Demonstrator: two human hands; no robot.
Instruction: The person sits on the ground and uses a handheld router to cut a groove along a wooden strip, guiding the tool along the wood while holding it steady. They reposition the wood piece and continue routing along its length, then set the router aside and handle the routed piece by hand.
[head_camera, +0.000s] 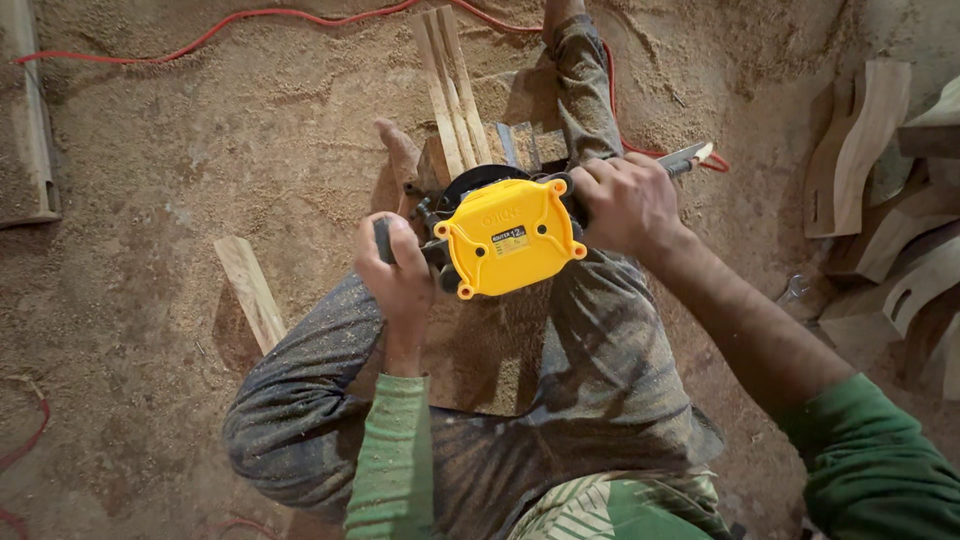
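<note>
A yellow-topped electric router (508, 235) sits between my knees over narrow wooden strips (452, 90) that run away from me across the sawdust floor. My left hand (397, 268) is closed round the router's left grip. My right hand (628, 203) is closed round its right grip. The strips rest on a small wooden block (520, 140) under the tool; the router's base and cutter are hidden beneath its yellow cap. My legs in dusty grey trousers frame the tool on both sides.
A red power cable (250, 17) loops across the far floor. A loose wooden slat (252, 292) lies left of my knee. Curved wooden parts (858, 145) are stacked at the right. A plank (28, 120) lies at the far left edge.
</note>
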